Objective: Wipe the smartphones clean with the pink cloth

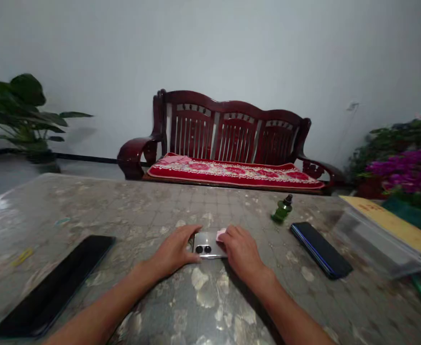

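Note:
A silver phone (209, 238) lies on the table with its back up and two dark round camera lenses towards its left end. My left hand (177, 247) grips that end, fingers at the far edge and thumb at the near edge. Over the right part of the phone, my right hand (239, 249) has its fingers closed on a small pink piece (220, 234), pressed against the phone's back. Whether the pink piece is cloth or paper I cannot tell, as the fingers cover much of it.
A large black tablet (57, 282) lies to the left, near a yellow strip (22, 257). On the right are a green bottle (281, 210), a dark phone (320, 249) and a clear plastic box (367, 242). Beyond the patterned table (153, 201) stands a wooden bench (228, 129).

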Demonstrator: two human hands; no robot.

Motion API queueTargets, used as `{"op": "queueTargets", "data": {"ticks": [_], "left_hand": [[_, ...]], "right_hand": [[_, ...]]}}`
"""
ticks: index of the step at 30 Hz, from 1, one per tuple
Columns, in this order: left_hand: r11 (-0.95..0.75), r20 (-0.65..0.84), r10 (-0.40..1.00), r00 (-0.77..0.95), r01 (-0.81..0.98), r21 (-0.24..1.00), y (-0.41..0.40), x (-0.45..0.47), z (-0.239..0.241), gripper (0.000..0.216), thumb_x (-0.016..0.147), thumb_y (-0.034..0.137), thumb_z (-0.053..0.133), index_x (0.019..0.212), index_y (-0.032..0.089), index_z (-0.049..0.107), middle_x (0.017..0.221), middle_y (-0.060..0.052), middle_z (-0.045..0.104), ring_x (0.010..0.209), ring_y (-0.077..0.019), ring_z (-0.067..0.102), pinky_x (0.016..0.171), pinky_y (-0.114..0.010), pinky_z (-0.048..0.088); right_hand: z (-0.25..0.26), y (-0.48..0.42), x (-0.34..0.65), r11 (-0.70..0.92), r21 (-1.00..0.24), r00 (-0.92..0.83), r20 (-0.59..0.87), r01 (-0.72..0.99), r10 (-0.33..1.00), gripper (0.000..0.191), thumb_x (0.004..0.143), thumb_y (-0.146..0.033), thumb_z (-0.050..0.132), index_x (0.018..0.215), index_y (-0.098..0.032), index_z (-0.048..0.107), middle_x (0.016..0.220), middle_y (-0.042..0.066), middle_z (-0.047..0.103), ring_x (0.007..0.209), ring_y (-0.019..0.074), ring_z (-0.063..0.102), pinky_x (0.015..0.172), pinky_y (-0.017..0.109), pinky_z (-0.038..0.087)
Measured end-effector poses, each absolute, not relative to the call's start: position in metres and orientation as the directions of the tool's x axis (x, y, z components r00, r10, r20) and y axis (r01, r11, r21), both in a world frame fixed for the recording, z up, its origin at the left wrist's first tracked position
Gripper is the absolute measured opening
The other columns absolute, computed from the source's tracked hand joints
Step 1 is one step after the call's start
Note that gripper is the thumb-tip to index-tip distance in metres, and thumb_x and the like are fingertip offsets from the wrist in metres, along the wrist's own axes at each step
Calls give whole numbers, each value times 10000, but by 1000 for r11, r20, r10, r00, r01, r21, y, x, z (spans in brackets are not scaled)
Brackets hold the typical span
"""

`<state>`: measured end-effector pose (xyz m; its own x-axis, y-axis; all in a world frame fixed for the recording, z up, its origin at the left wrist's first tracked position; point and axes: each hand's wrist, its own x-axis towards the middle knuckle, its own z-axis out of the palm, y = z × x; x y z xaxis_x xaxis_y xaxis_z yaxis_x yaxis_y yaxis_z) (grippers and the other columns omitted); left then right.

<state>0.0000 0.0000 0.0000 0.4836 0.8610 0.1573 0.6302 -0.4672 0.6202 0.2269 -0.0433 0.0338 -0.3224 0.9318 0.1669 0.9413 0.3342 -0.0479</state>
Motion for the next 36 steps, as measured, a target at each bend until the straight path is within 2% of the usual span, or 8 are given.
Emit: {"op": "queueTargets", "data": {"ticks": [3, 6, 14, 21, 23, 29, 36], "left_hand": [[-469, 163, 862, 480, 630, 619, 1, 1, 1, 770, 661, 407, 854, 1336, 202, 545, 1300, -119, 635, 1184, -320, 591, 1034, -438, 441], [-479, 175, 857, 486, 622, 619, 2, 1, 0, 758, 672, 422, 837, 1340, 222, 542, 1287, -111, 644, 1167, -324, 601, 1018, -455, 452], [-479, 178, 856, 485, 617, 624, 3, 0, -3, 791, 655, 386, 858, 1350, 198, 529, 1280, -115, 643, 1173, -320, 595, 1026, -437, 444], [-473, 177, 860, 478, 619, 627, 4, 0, -4, 800, 653, 360, 864, 1358, 201, 519, 1277, -103, 646, 1161, -308, 600, 1017, -432, 449], [-474, 179, 860, 477, 619, 626, 4, 1, -4, 801, 651, 359, 866, 1356, 204, 520, 1276, -102, 648, 1161, -307, 600, 1018, -434, 448], [-478, 192, 859, 475, 609, 633, 3, 2, -2, 806, 634, 359, 875, 1345, 197, 532, 1277, -113, 650, 1161, -311, 606, 1025, -438, 449], [-468, 200, 867, 457, 608, 641, 3, 2, -5, 786, 638, 353, 857, 1344, 214, 541, 1257, -106, 659, 1137, -315, 623, 1007, -441, 467]], "right_hand": [[38, -40, 232, 244, -22, -238, 156, 969, 959, 208, 981, -196, 530, 1072, -232, 714, 1040, 64, 662, 1009, 222, 565, 830, 315, 384], [39, -38, 228, 228, -20, -223, 142, 974, 965, 214, 978, -181, 527, 1087, -215, 708, 1052, 82, 660, 1014, 225, 565, 836, 316, 388], [27, -37, 211, 412, -85, -390, 198, 907, 900, 184, 996, -276, 532, 996, -225, 709, 1001, 47, 663, 967, 203, 564, 793, 289, 388], [30, -34, 219, 287, -71, -266, 214, 955, 940, 184, 987, -206, 527, 1029, -215, 706, 1013, 62, 659, 959, 207, 560, 800, 296, 379], [30, -33, 214, 325, -75, -303, 216, 943, 928, 181, 994, -230, 526, 1013, -206, 705, 1008, 64, 658, 955, 208, 558, 796, 297, 378], [30, -36, 203, 585, -101, -549, 247, 805, 798, 124, 971, -215, 578, 1050, -209, 673, 1018, 41, 654, 952, 196, 535, 783, 294, 367], [32, -40, 207, 517, -98, -485, 236, 850, 842, 125, 966, -205, 583, 1042, -204, 682, 1000, 49, 654, 940, 202, 533, 782, 302, 360]]}}
